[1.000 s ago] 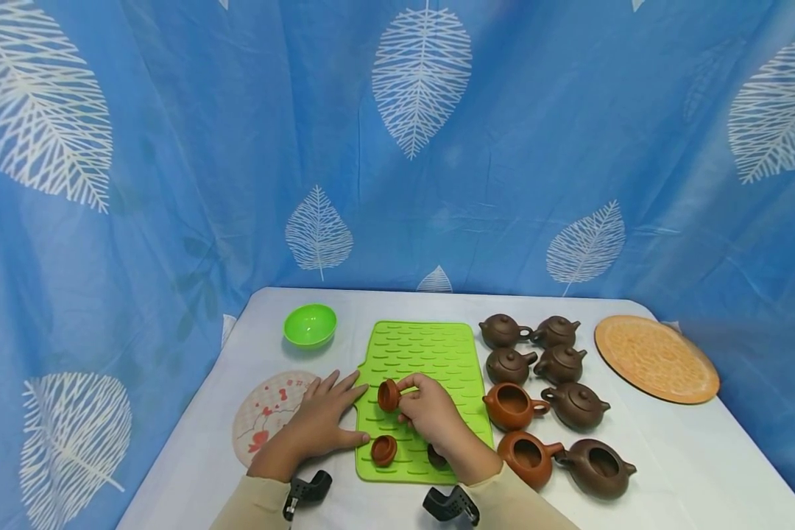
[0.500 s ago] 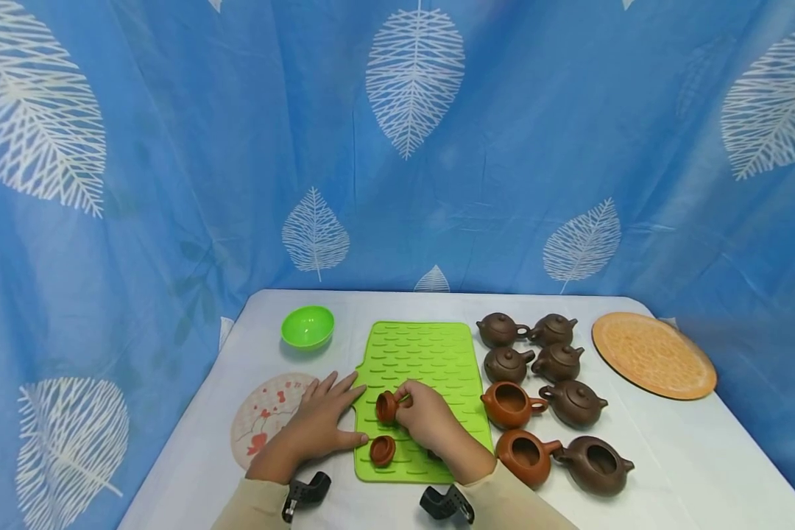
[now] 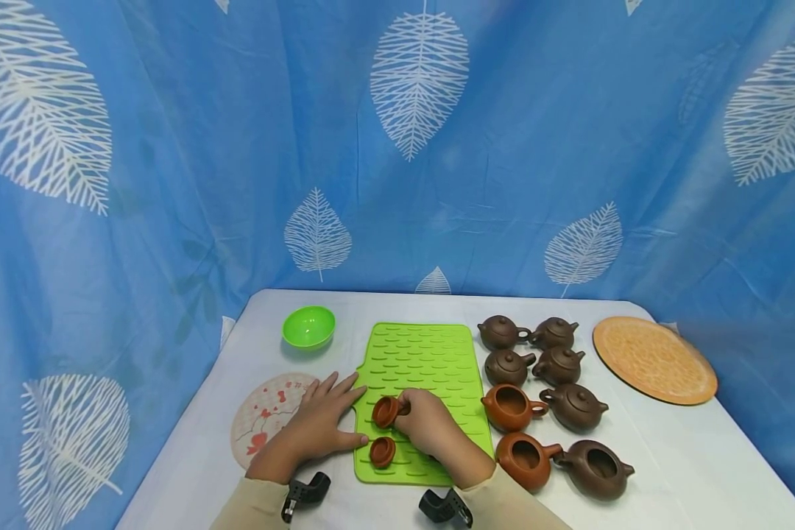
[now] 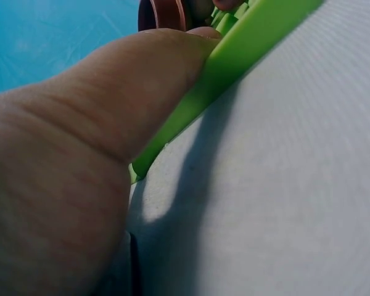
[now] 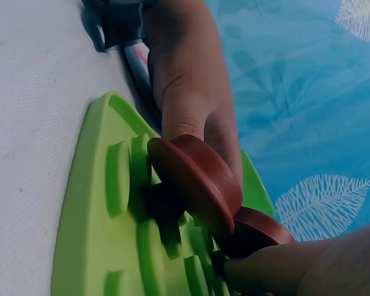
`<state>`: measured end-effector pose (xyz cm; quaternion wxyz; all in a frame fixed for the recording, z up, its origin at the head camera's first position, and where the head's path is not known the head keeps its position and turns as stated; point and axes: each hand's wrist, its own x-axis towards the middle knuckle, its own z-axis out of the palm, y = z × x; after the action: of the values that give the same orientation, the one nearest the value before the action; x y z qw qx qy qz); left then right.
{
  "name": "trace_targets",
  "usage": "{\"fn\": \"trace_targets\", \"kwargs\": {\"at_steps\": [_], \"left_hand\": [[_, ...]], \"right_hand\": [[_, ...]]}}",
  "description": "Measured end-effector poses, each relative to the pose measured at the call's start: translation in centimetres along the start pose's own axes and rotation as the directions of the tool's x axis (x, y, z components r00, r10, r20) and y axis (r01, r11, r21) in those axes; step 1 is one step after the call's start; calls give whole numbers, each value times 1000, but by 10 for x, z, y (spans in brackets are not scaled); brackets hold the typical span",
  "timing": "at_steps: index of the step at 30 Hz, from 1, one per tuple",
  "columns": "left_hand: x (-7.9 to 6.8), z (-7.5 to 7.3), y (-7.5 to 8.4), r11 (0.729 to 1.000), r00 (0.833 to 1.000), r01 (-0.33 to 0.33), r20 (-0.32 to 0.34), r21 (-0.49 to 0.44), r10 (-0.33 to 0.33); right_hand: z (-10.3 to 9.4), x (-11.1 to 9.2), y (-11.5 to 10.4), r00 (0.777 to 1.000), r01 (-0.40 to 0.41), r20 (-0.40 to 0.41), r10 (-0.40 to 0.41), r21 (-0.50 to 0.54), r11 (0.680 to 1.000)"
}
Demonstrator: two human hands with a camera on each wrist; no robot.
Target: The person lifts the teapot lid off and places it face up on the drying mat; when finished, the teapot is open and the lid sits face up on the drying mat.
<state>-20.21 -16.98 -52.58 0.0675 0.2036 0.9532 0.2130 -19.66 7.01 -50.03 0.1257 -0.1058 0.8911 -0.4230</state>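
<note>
My right hand [image 3: 430, 423] pinches a reddish-brown teapot lid [image 3: 385, 412] by its knob, its hollow underside tipped up, low over the green ridged mat [image 3: 420, 353]. A second reddish lid [image 3: 382, 452] lies on the mat just in front of it, hollow side up. In the right wrist view, that resting lid [image 5: 200, 179] is nearer and the held lid [image 5: 256, 231] shows behind. My left hand [image 3: 324, 416] lies flat with fingers spread, reaching across to the mat's left edge. Its thumb [image 4: 154, 68] rests at that edge in the left wrist view.
Right of the mat stand two lidless reddish teapots [image 3: 511, 407], a lidless dark teapot [image 3: 619, 482] and several lidded dark ones [image 3: 578, 407]. A round orange board [image 3: 656, 361] lies at far right. A green bowl [image 3: 309, 328] and a round patterned placemat [image 3: 248, 419] are at left.
My right hand has lowered the lid, bringing it nearer the second lid. A dark lid seen beside the right wrist earlier is now hidden behind it. The left hand stays put.
</note>
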Motion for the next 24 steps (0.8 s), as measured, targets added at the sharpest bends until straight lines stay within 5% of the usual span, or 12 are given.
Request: {"fn": "trace_targets", "kwargs": {"at_steps": [24], "left_hand": [[3,-1,0,1000,1000,25,13,-1,-25]], "right_hand": [[-6,1,-2,999,-22,25,23,-21,1000]]}}
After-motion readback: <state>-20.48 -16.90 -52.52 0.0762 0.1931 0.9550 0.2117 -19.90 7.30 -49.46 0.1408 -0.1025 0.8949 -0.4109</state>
